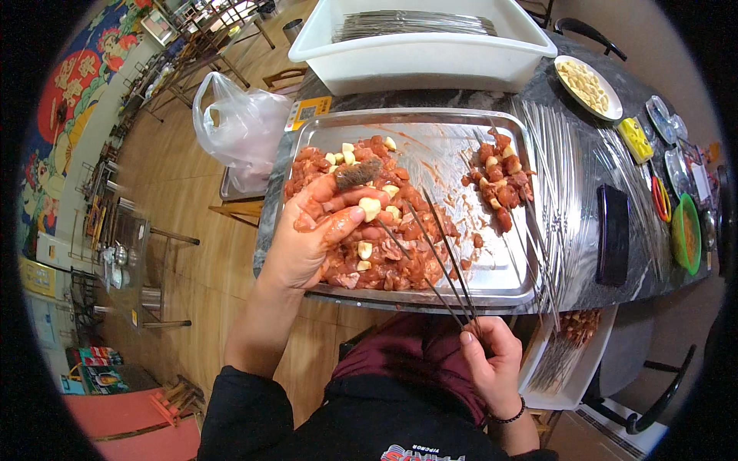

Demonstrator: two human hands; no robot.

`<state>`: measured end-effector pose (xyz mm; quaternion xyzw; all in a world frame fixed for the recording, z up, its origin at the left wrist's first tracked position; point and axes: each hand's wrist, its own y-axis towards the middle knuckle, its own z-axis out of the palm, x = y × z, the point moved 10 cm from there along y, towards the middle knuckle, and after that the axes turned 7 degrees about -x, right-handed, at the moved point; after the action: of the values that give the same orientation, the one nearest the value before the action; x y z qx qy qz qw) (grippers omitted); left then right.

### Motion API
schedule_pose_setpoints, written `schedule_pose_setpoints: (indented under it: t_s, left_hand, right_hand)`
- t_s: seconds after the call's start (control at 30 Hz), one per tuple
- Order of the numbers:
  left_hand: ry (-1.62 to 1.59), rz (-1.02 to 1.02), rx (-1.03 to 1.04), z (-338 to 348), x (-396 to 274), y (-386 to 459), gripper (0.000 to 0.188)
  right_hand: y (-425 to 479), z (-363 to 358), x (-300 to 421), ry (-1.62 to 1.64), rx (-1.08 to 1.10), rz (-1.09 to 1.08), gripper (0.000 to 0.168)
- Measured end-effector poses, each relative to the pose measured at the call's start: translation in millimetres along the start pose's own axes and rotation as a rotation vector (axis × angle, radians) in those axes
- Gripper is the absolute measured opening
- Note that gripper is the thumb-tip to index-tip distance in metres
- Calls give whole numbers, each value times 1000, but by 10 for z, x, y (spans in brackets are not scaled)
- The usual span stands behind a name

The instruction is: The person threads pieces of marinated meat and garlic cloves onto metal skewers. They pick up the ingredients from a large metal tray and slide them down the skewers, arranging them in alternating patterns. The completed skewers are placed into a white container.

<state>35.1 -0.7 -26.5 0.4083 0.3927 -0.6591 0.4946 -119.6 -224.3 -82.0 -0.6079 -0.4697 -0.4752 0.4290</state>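
My left hand (314, 230) is over a heap of raw marinated meat chunks (398, 268) on a steel tray (438, 135). It pinches a peeled garlic clove (369, 210) between thumb and fingers. A rough brown covering (358, 174) is around one fingertip. Below the tray's front edge, my right hand (493, 357) grips several thin metal skewers (447, 248) near their lower ends. Their points reach up over the meat, one ending close to the clove. Whether any meat is threaded on them I cannot tell. Loaded skewers of meat and garlic (501, 173) lie at the tray's right.
A white tub (426, 63) of skewers stands behind the tray. Loose skewers (556, 190), a phone (612, 235), a plate of garlic cloves (614, 109), scissors (661, 199) and a green bowl (686, 236) occupy the right. A plastic bag (248, 121) sits left; a white bin (568, 369) is low right.
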Motion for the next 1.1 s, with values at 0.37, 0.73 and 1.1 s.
schedule_pose_setpoints:
  t_s: [0.37, 0.73, 1.1]
  left_hand:
    - [-91, 67, -148, -30, 87, -186, 52]
    - [78, -159, 50, 553, 614, -543, 56]
    - [1781, 237, 105, 87, -42, 1363, 27]
  right_hand:
    - [-157, 89, 91, -20, -36, -7, 6]
    - [-102, 255, -71, 185, -150, -28, 14]
    - [-1, -266, -300, 96, -209, 12, 7]
